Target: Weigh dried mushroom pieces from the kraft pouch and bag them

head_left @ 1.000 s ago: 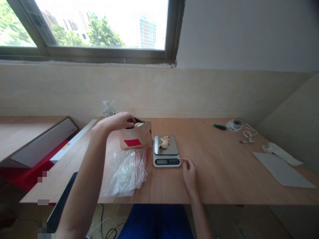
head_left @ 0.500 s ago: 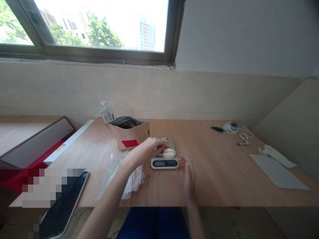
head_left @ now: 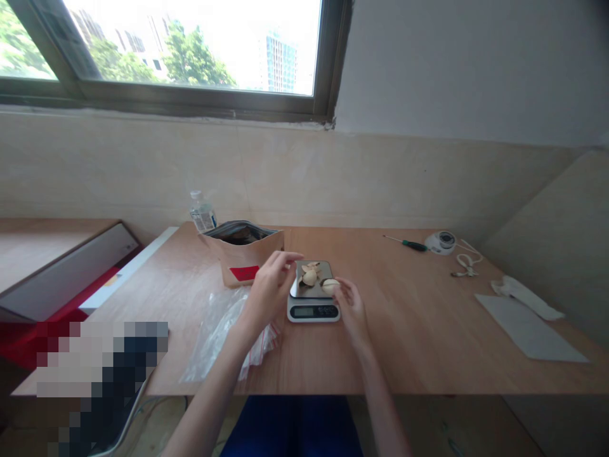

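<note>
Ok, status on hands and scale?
Left hand open, beside scale. Right hand gripping pale piece at scale's right edge. More pieces on plate. Left forearm over plastic bags.

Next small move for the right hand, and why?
I'd probably have the right hand ease the pale piece inward, then release: it holds the piece at the right edge of the scale's plate, while the other pieces lie further in.
</note>
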The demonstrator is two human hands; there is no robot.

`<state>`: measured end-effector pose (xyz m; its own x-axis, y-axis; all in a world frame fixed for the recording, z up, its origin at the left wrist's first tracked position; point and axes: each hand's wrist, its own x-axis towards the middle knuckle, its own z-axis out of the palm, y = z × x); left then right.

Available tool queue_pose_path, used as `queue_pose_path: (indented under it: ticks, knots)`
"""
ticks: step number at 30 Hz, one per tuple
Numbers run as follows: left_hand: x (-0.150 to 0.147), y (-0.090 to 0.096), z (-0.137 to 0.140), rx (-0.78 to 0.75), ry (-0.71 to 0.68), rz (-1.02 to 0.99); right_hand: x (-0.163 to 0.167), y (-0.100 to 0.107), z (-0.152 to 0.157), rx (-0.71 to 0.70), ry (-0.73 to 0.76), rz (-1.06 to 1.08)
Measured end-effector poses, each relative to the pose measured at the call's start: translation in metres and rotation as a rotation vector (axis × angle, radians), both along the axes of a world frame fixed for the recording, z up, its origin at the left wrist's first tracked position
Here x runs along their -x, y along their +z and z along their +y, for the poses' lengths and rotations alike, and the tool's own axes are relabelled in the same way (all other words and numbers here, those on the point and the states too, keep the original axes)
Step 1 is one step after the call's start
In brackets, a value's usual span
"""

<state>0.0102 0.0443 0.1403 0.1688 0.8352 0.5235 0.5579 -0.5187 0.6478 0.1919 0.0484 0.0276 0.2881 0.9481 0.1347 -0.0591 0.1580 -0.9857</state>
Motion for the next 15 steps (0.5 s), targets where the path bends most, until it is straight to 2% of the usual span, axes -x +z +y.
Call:
queue_pose_path:
  ticks: [4, 7, 10, 15]
  knots:
    - [0.024, 0.025, 0.003, -0.270, 0.344, 0.009, -0.002, -0.018, 0.017, -0.039, -0.062, -0.267]
    - [0.044, 0.036, 0.012, -0.325, 0.516, 0.094, -0.006, -0.029, 0.012, -0.096, -0.164, -0.487]
    - [0.058, 0.042, 0.021, -0.245, 0.570, 0.198, -0.015, -0.044, -0.003, -0.090, -0.260, -0.515]
    - [0.071, 0.057, 0.030, 0.091, 0.523, 0.451, -0.028, -0.062, -0.029, 0.013, -0.279, -0.364]
